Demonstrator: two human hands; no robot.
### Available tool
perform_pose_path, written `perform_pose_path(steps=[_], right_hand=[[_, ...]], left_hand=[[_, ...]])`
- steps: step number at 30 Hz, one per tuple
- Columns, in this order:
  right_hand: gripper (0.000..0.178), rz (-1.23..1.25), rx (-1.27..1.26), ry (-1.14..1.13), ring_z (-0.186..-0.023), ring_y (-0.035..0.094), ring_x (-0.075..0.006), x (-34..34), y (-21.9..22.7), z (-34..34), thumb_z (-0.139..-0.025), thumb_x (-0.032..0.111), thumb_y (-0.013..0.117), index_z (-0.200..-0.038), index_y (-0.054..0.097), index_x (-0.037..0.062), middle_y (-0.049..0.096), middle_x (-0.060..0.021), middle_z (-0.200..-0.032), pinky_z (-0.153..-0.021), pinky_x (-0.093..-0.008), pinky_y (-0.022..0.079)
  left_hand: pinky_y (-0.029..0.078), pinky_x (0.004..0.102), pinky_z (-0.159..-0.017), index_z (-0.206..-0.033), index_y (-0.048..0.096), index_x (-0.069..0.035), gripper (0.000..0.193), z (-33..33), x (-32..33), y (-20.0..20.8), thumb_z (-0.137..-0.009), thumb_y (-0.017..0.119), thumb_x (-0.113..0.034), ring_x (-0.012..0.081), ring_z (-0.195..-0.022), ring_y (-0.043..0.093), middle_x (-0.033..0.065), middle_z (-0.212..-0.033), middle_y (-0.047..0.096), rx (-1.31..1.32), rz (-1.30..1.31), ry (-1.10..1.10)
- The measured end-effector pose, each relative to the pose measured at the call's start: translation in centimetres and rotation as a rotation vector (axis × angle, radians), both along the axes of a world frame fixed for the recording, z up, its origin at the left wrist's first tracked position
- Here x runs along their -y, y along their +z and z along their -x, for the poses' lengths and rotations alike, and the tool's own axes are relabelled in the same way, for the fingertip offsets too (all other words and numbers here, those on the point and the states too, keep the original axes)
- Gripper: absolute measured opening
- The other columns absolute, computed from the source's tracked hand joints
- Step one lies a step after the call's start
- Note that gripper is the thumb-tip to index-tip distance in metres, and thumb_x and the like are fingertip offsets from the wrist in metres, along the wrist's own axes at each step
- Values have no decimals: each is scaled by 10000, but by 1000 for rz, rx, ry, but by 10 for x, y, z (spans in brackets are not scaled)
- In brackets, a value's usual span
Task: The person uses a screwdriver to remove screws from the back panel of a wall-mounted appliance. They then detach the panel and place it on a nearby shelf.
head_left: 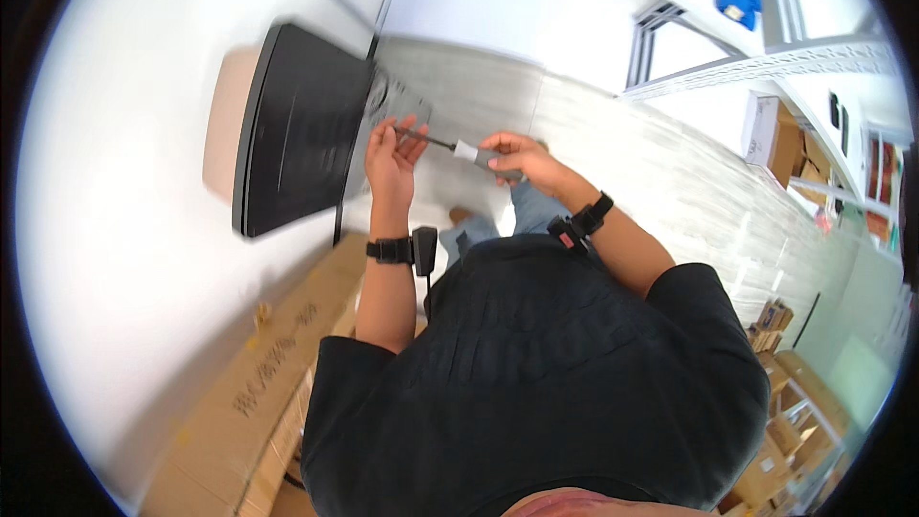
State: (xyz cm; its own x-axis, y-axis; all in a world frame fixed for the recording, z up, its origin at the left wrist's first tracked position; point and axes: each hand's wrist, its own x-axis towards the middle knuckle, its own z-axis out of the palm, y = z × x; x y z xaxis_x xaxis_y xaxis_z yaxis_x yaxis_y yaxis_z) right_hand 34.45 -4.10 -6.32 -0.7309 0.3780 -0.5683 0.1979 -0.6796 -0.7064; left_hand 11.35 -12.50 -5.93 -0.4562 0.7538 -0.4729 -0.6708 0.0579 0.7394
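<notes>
- Screwdriver (466, 150): in the head view, it lies across the space between your two hands, in front of your body, its grey handle toward your right and its thin dark shaft pointing left and slightly away from you; a pale collar joins the two.
- Your right hand (525, 161) is closed around the handle, thumb and fingers wrapped on it.
- Your left hand (391, 165) is turned partly palm-up, its fingers bent, with thumb and fingertips at the far end of the shaft; you cannot tell from here whether they pinch the tip or only rest against it.
- Just left of that hand stands a large black panel (304, 134) with rounded corners, tilted in this view, and next to it a grey part (394, 96), too blurred to make out.
- You wear a black strap (391, 251) on your left wrist and another dark wristband (584, 220) on your right.
- A long cardboard box (244, 402) lies along the white wall at your lower left.
- Pale tiled floor (613, 148) spreads beyond your right hand.
</notes>
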Motion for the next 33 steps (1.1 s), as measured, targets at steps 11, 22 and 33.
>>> perform_pose_path(steps=[11, 22, 33], right_hand=[[329, -51, -162, -377, -566, 584, -116, -138, 30, -146, -844, 190, 587, -1127, 568, 23, 651, -84, -830, -503, -237, 427], [291, -36, -205, -620, -502, 564, -125, -205, 36, -152, -865, 188, 559, -1099, 543, 17, 646, -96, -753, -457, -236, 437], [273, -35, -72, -875, -512, 540, -134, -276, 59, -98, -873, 197, 519, -1062, 531, 1, 621, -92, -757, -484, -236, 402]], left_hand=[[535, 336, -798, -1017, 568, -44, 117, -105, -218, 49, -970, 500, -127, 235, -958, 651, 133, -1058, 658, -123, -134, -502], [481, 254, -706, -960, 647, -18, 138, -85, -368, 53, -900, 632, -141, 124, -766, 601, 46, -848, 659, -593, -27, -400], [469, 328, -732, -845, 715, -98, 82, -76, -497, 13, -768, 714, -126, 230, -786, 577, 36, -839, 671, -1573, -309, -355]])
